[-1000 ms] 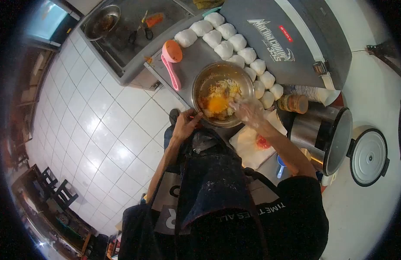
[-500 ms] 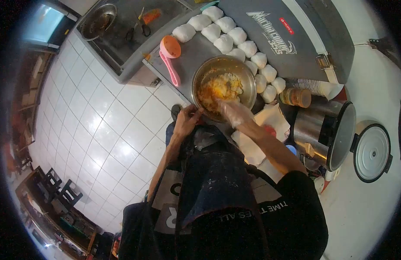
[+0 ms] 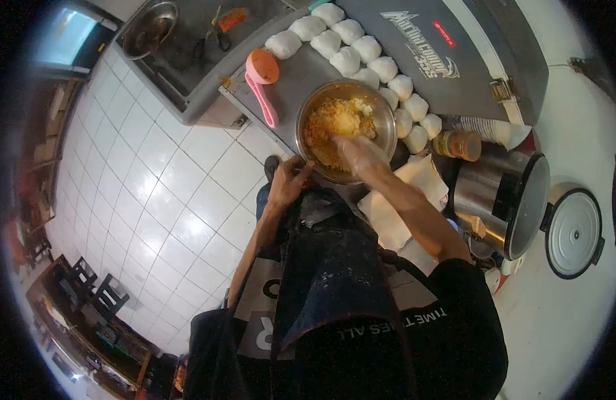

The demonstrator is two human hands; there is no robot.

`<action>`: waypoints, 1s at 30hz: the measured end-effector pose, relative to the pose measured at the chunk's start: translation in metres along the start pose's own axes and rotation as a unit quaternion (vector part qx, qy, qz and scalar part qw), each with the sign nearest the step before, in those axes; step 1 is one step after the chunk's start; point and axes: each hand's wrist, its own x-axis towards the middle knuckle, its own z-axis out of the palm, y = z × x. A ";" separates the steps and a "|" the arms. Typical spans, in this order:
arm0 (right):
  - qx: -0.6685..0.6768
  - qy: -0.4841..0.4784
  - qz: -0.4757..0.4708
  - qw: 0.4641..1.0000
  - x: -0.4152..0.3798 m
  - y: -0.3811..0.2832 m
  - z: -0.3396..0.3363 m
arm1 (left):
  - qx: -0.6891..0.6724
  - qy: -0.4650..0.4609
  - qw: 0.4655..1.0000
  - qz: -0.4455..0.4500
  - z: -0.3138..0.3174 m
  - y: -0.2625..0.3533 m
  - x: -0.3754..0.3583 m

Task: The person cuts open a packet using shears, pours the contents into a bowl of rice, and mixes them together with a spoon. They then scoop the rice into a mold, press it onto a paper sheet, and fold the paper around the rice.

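Note:
A metal bowl (image 3: 392,127) stands near the counter's edge, with a crumbly yellow-orange mixture (image 3: 338,120) and a whitish patch in it. My right hand (image 3: 362,155), in a clear plastic glove, reaches into the bowl from the right side. Motion smears its fingers against the mixture. On the near left rim, my left hand (image 3: 291,180) is bare and its fingers are curled at the bowl's edge, the thumb side against the metal. A pink scoop (image 3: 262,97) with orange contents lies left of the bowl.
Several white wrapped balls (image 3: 348,60) line the counter behind and right of the bowl. Farther right are a spice jar (image 3: 458,145), stacked cups (image 3: 484,130), a large pot (image 3: 488,200) and its lid (image 3: 574,233). Scissors (image 3: 211,40) lie on the tray at upper left.
My right hand has shifted slightly within the bowl, and the mixture is spread differently, with more of the whitish part showing. My left hand stays at the rim.

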 end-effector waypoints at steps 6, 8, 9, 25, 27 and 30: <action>-0.148 -0.051 -0.097 0.983 -0.023 0.001 0.016 | 0.071 0.000 0.997 -0.005 -0.002 0.028 -0.006; -0.069 -0.010 -0.090 0.993 -0.023 0.014 0.019 | 0.064 -0.009 0.998 -0.012 0.001 0.026 -0.006; 0.008 0.029 -0.088 0.996 -0.020 0.018 0.019 | 0.036 -0.012 0.999 -0.008 0.001 0.024 -0.004; -0.102 -0.107 -0.078 0.986 0.054 0.013 0.008 | -0.015 -0.028 0.998 -0.046 0.000 0.025 -0.006; 0.083 -0.114 -0.006 0.990 0.045 0.008 0.022 | -0.005 -0.027 0.999 -0.042 -0.002 0.031 -0.008; -0.045 0.062 -0.100 0.992 0.021 0.016 0.051 | 0.008 -0.025 0.999 -0.036 0.001 0.033 -0.009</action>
